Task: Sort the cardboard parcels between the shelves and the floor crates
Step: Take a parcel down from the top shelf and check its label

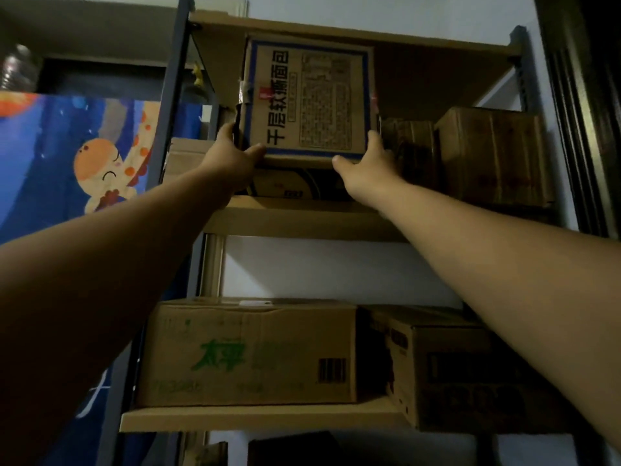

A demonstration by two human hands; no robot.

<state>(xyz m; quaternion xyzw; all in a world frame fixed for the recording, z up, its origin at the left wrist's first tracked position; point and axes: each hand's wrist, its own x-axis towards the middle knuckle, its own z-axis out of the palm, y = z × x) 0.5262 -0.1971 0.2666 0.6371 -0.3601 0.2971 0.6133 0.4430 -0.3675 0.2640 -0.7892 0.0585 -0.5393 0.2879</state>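
The blue-bordered parcel (309,102) is up on the top tier of the rack, close under the top board (369,35), its printed face turned toward you. It is directly above a flatter carton (285,186) on the upper shelf (302,220); whether it rests on that carton or is just lifted clear, you cannot tell.

You have it by the two lower corners. Your left hand (232,156) grips the left corner, fingers round the side and thumb along the bottom edge. Your right hand (366,163) grips the right corner the same way, its fingers mostly hidden behind the side wall.

Judge it as stiff corrugated board with slick printed faces, so rely on the corners and the underside, not on squeezing the panels. Torn tape shows at the left seam; keep your fingers off that flap. Its weight is unknown, and overhead it may tip toward you, so get your palms beneath it.

Just to the right are a dark crumpled parcel (410,149) and a brown parcel (494,156). The lower shelf (255,418) carries a green-lettered carton (248,351).
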